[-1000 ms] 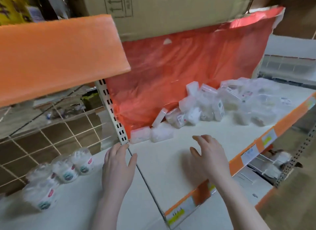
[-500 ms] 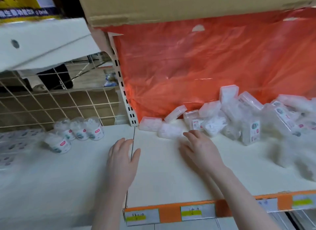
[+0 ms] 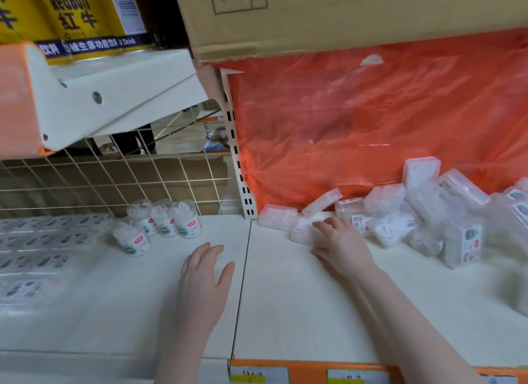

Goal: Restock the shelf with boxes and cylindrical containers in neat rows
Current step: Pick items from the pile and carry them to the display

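My right hand (image 3: 341,245) reaches across the white shelf (image 3: 285,312) to a clear plastic box (image 3: 303,231) lying flat near the back. My fingers arch over its near side and my thumb sits low by the shelf; my grip touches the box, but I cannot tell for sure whether it has closed round it. Just behind that box another flat box (image 3: 277,218) lies against the slotted upright (image 3: 238,166), and a third (image 3: 322,201) leans tilted on top of the heap.

To the right, a loose pile of clear boxes (image 3: 423,212) tumbles against the orange plastic sheet (image 3: 371,120) at the back of the shelf, some upright, some tipped, none in rows.

My left hand (image 3: 204,280) lies palm down on the shelf just left of the seam between the two shelf boards, fingers relaxed and spread, holding nothing.

Further left, four cylindrical containers (image 3: 164,222) stand upright in a small cluster close to the wire grid (image 3: 114,183), three in a line and one in front. Beyond them, flat packets (image 3: 37,249) lie blurred at the left edge.

A cardboard carton (image 3: 343,15) sits overhead, and yellow drink cartons (image 3: 71,15) stand on the upper shelf at left. Price labels (image 3: 357,377) run along the shelf's orange front strip.
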Demonstrator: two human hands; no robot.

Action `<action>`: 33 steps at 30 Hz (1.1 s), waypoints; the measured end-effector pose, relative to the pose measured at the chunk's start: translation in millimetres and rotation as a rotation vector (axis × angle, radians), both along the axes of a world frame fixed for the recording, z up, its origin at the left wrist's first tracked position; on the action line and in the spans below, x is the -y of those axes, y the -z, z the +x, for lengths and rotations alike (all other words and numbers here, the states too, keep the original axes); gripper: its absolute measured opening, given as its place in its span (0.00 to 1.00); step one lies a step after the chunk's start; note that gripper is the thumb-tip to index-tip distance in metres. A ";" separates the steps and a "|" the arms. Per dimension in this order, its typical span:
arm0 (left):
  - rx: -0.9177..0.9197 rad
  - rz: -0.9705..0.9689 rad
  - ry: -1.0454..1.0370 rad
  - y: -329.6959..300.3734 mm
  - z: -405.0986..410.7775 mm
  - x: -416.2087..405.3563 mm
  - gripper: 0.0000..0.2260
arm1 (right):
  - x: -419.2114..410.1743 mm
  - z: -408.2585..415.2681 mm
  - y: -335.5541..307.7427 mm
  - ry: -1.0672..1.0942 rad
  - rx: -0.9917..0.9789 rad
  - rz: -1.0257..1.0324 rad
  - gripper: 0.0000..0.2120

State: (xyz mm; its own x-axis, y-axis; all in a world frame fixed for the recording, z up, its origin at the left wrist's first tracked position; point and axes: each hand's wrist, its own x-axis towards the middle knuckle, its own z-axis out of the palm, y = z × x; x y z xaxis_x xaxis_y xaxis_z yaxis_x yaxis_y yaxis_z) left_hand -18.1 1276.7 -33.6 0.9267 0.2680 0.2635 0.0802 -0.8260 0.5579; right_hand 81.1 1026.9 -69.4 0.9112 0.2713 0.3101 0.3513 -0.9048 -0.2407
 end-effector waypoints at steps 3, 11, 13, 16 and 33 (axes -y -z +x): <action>-0.015 -0.005 0.010 2.6 2.2 -2.1 0.16 | 1.5 4.0 1.1 0.002 0.017 0.011 0.21; 0.001 -0.016 0.053 9.0 5.6 -5.8 0.16 | 3.8 3.5 -23.3 -0.001 -0.112 -0.169 0.20; 0.002 -0.027 0.051 9.1 7.4 -6.5 0.16 | 4.8 -4.4 -26.9 -0.010 -0.150 -0.137 0.22; 0.006 -0.034 0.067 10.6 9.7 -8.1 0.16 | 6.4 -18.6 -32.7 -0.019 -0.182 -0.026 0.21; 0.031 -0.065 0.148 15.3 26.7 -7.8 0.15 | 16.1 -44.0 -23.9 0.032 -0.231 0.498 0.09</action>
